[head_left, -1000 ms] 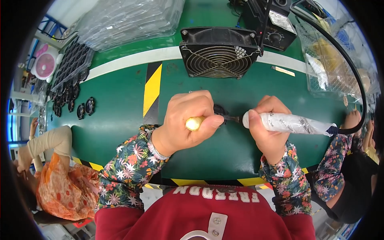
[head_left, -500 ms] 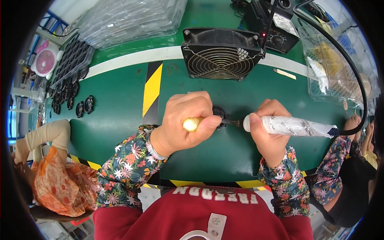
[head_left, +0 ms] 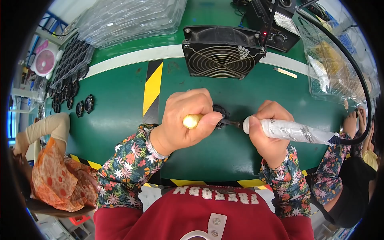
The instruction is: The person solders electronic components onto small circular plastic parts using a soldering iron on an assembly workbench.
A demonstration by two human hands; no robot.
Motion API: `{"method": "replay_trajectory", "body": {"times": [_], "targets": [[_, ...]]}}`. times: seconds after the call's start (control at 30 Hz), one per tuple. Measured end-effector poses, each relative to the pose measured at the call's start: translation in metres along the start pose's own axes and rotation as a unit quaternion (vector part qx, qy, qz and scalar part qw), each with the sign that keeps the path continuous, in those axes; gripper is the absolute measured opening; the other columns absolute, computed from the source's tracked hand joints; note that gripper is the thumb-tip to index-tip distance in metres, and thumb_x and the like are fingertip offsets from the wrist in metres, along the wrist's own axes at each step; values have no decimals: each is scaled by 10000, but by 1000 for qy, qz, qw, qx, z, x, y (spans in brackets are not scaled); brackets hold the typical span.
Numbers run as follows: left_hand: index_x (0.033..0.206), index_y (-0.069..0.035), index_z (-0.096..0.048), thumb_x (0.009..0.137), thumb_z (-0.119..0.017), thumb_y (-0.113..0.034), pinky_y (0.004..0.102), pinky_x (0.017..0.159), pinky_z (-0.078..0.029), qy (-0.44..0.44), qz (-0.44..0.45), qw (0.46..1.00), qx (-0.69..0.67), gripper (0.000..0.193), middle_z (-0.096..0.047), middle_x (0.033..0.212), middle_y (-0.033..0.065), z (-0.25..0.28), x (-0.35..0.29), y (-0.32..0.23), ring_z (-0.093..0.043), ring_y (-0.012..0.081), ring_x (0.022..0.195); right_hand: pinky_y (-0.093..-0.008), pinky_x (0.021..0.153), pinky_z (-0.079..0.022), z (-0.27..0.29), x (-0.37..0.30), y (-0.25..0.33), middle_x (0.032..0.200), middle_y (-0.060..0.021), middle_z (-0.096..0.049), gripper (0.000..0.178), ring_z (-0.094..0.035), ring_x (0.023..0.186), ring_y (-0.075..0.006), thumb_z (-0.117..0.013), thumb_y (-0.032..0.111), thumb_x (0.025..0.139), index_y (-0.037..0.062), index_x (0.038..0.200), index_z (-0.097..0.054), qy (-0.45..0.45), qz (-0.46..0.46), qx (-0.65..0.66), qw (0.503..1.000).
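Gripping the long white-plastic-wrapped soldering iron, right hand points its axis left at the small round black part, just right of the nearer left hand, fisted round a yellow-ended rod.

A green table is spreading beneath the left hand and the right hand, a white strip crossing it beyond them and yellow-and-black tape running away just left of the left hand. Far beyond that hand, leftward, a blue frame is standing near a pale wall, while pale floor is showing on the near side, past the table's striped edge.
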State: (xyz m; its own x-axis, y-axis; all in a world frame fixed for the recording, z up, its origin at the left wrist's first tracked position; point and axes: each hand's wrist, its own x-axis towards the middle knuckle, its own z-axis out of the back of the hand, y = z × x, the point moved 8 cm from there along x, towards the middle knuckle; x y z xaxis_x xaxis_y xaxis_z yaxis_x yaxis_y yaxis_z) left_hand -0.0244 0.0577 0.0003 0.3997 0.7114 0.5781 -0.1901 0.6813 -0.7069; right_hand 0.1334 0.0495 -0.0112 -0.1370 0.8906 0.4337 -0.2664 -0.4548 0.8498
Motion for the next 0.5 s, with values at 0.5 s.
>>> {"method": "replay_trajectory", "body": {"times": [0.5], "targets": [[619,-36,-472,851,-489,-230,258,448,-388,0,12,1000,-8,303,-544,597,94,1,1,1,-500,175,494,-247,472,-388,-3,-3,-5,581,-42,-526,153,-498,492,-133,-659,2,680,40,648,-514,-29,-12,44,999]]}}
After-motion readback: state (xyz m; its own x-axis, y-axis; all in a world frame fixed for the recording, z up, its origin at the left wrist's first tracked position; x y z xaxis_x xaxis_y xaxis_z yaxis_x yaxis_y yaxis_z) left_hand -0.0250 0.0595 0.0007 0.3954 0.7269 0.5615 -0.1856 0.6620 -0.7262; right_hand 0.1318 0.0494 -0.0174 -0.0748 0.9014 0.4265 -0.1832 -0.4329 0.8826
